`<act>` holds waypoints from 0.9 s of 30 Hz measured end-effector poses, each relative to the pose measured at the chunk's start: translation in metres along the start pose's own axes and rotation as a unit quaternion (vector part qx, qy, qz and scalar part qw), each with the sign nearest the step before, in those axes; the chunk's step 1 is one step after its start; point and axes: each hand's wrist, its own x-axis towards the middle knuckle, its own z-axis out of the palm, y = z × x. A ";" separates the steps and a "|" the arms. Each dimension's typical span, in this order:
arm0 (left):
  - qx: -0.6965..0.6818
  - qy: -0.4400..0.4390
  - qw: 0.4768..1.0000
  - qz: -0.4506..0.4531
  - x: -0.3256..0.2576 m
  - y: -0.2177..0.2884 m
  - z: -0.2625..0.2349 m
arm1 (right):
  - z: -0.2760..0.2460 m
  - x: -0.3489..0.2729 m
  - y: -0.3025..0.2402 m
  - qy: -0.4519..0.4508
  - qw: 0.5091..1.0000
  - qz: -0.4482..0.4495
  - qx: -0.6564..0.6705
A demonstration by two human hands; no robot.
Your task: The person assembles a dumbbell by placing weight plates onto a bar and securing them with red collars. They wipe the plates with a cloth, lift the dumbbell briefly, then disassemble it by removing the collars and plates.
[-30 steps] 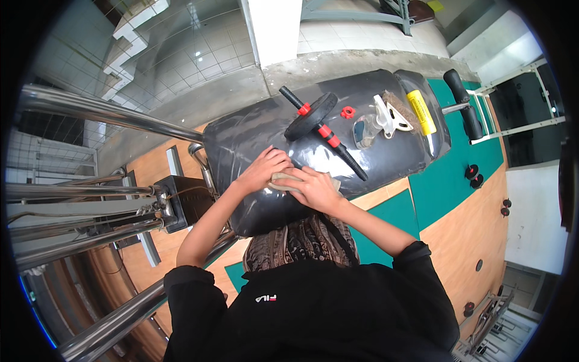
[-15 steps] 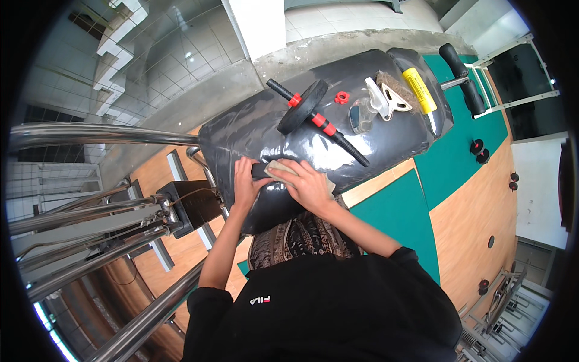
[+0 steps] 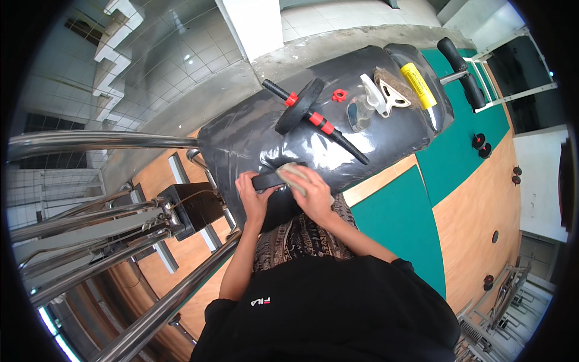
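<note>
A black weight plate (image 3: 267,181), seen nearly edge-on, is gripped at its left side by my left hand (image 3: 253,198), with the thumb on the near side. My right hand (image 3: 315,194) has its fingers closed over a beige cloth (image 3: 294,171) and presses it against the plate's right part. Both hands are over the near left end of the black, plastic-covered bench (image 3: 226,142). Just beyond them lies a dumbbell bar (image 3: 348,148) with a black plate (image 3: 300,107) and red collars on it. Behind the bar sits a loose red star-shaped nut (image 3: 339,95).
Farther right on the bench are a clear spray bottle (image 3: 360,113) with a white head, a white-handled brown brush (image 3: 395,90) and a yellow tube (image 3: 418,85). Chrome machine bars (image 3: 108,140) stand at left. Green mats (image 3: 398,232) cover floor at right, where small dumbbells (image 3: 481,146) lie.
My left hand has shifted a little right and nearer with the plate, and more of the plate's edge shows. My right hand and the cloth have also moved slightly right.
</note>
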 end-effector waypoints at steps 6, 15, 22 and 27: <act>-0.057 0.064 0.995 -0.047 -0.017 -0.015 0.003 | 0.001 0.008 0.014 -0.018 0.998 0.033 0.052; 0.105 -0.108 0.985 0.083 0.010 0.018 -0.019 | 0.009 0.008 0.028 -0.009 0.989 0.096 0.112; 0.069 -0.097 0.992 0.048 0.001 0.010 -0.031 | 0.015 0.005 0.037 -0.033 0.978 0.117 0.170; -0.021 -0.047 0.999 -0.004 0.002 -0.004 -0.027 | 0.017 0.016 0.036 -0.003 0.975 0.155 0.159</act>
